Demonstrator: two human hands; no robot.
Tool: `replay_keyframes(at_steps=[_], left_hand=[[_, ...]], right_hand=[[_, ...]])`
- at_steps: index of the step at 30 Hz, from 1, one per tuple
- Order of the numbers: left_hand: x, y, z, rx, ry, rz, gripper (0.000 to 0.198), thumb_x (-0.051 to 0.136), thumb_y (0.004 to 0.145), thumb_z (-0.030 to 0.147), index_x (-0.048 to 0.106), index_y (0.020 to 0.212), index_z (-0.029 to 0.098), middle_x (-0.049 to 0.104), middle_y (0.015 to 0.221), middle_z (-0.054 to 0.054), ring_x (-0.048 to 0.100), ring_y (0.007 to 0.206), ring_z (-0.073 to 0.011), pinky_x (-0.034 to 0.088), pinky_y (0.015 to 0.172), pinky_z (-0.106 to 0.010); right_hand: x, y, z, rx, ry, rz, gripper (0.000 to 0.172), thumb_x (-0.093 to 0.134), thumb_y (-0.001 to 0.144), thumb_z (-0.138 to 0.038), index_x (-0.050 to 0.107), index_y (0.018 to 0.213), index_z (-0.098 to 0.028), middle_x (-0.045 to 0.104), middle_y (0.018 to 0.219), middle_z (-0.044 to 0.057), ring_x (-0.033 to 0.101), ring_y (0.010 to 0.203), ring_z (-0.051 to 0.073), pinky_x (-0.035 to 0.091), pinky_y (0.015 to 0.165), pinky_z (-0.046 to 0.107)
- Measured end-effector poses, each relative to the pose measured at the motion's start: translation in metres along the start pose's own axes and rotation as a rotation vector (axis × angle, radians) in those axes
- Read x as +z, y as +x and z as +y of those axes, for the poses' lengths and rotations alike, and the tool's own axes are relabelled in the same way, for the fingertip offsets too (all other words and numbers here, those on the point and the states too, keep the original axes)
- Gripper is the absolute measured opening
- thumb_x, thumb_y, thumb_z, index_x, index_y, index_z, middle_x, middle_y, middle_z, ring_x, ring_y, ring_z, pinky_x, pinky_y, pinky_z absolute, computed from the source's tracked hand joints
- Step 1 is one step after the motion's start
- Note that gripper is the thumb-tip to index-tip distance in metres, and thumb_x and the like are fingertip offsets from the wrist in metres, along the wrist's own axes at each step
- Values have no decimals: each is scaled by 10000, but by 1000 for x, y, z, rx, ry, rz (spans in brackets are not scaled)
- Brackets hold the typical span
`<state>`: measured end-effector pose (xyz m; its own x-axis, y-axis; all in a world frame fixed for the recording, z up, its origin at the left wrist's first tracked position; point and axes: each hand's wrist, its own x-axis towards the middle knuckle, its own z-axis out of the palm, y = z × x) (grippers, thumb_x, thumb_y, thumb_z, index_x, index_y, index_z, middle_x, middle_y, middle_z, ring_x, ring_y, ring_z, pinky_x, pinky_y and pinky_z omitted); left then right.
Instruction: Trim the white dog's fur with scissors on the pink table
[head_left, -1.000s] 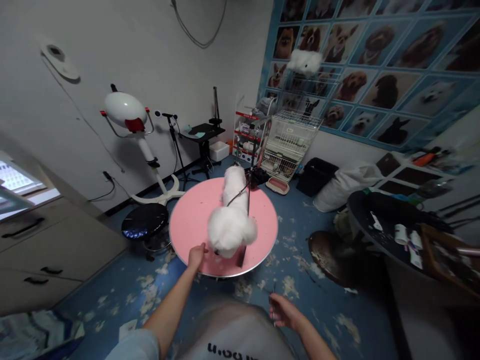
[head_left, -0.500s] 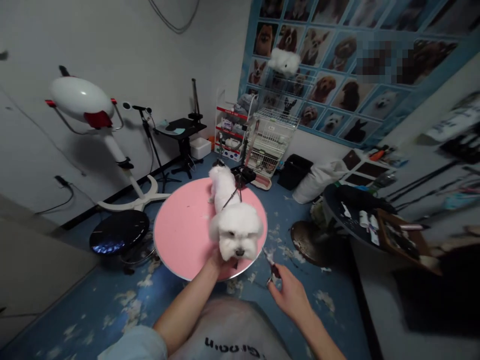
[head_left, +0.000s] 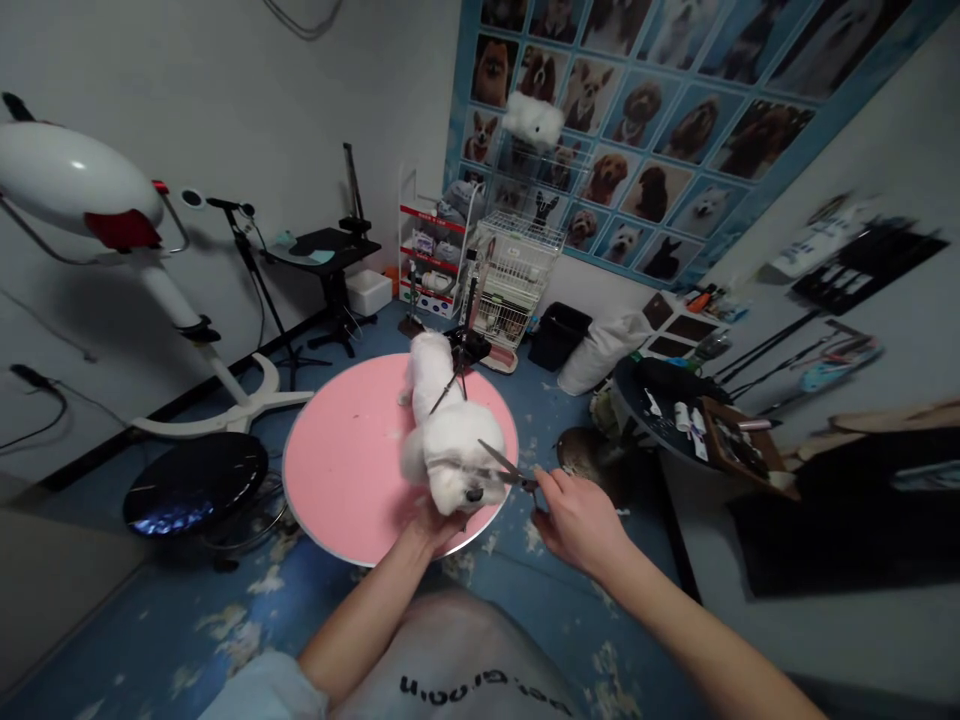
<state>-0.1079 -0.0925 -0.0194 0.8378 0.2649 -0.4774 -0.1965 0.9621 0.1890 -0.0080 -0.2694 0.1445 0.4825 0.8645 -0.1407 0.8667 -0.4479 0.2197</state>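
A small white fluffy dog (head_left: 442, 425) stands on a round pink table (head_left: 341, 465), facing me, with a leash running up from its neck. My left hand (head_left: 429, 526) cups the dog under its chin, fingers closed around the muzzle. My right hand (head_left: 577, 520) grips a pair of scissors (head_left: 504, 465). The blades point left and touch the fur at the side of the dog's face.
A round black stool (head_left: 193, 482) stands left of the table, beside a white stand dryer (head_left: 82, 190). Wire cages (head_left: 514, 280) and a shelf rack (head_left: 427, 262) line the back wall. A dark round table (head_left: 660, 400) with clutter is at right. Fur clumps litter the blue floor (head_left: 225, 610).
My left hand moved from the table's edge to under the dog's chin. My right hand rose from my lap and brought the scissors to the dog's face. The dog turned its head toward me.
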Motion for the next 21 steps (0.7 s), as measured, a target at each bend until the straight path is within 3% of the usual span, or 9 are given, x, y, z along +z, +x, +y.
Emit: replay_keyframes(at_steps=[5,9,12,14,17,21], left_hand=[[12,-14,5,18,4,5,108,621,965,190,685,1052,193,744,990,-69,659,854,-191,573,771,-306],[9,-17,8,44,56,-18,141,548,1009,197,679,1060,184,732,991,-76,649,857,-191,558,764,-299],[6,-17,10,48,71,-44,155,542,1015,213,680,1075,176,742,1041,-93,660,896,-208,539,757,-309],[6,-17,11,26,70,-21,136,575,995,227,690,1049,180,744,1013,-94,650,861,-207,528,746,-315],[7,-19,13,1,41,-23,165,529,1005,204,691,979,187,715,889,-74,598,744,-179,512,698,-303],[8,-21,16,-38,-3,-35,183,492,979,155,673,963,179,712,889,-82,620,752,-182,526,662,-292]], right_hand=[[-17,6,-8,35,-20,-80,295,518,997,-100,669,1247,-147,749,1081,142,732,921,241,418,742,328],[-27,11,-13,-15,-23,-53,248,625,974,-197,671,1211,-145,740,1090,152,732,961,271,439,776,330],[-36,14,-16,-6,-64,-82,225,582,978,-128,672,1184,-141,743,1066,158,742,910,263,439,748,331],[-43,15,-17,15,-80,-107,251,530,994,-95,669,1196,-147,747,1048,147,746,861,248,426,703,327],[-54,15,-20,-34,-87,-91,235,623,974,-186,670,1200,-143,742,1082,161,753,953,288,451,744,335],[-61,16,-23,-30,-118,-114,252,556,957,-61,663,1171,-139,740,1010,148,750,867,250,444,720,317]])
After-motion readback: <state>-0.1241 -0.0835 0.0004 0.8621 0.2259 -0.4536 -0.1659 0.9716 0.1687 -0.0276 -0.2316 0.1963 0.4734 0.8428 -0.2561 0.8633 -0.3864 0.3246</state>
